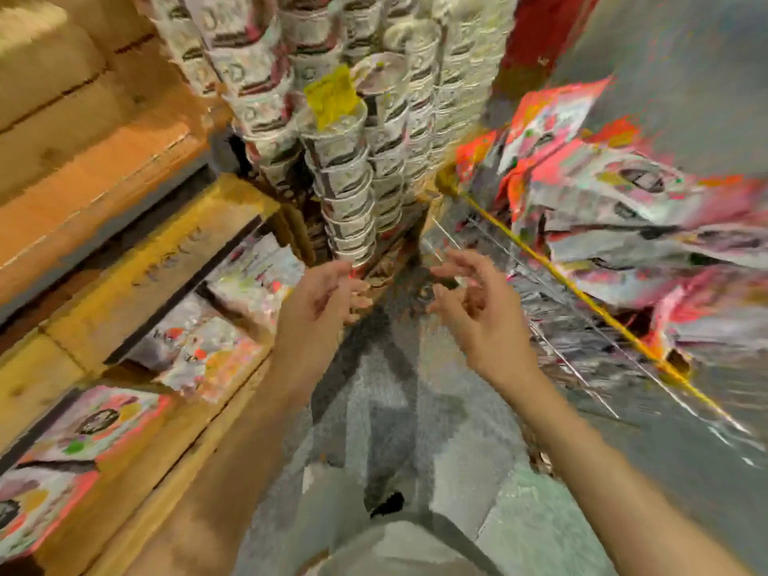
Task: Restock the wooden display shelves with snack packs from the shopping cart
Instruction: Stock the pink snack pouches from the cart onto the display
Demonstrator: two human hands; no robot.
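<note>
So we've got both hands out in front, nothing in either one. Our left hand has its fingers loosely spread, and our right hand matches it, fingers relaxed and a bit curled, the two facing each other with a gap between. The whole picture is badly smeared, so fine detail is a no-go.

The snack packs are piled in the shopping cart, off to the right of our right hand and higher in view. They lie mostly flat in a messy heap, long sides running roughly left to right, though we can't tell which end is the top.

Left of our left hand are the wooden display shelves, with more packs lying flat inside. Just beyond both hands stand tall stacks of cups with a yellow tag.
</note>
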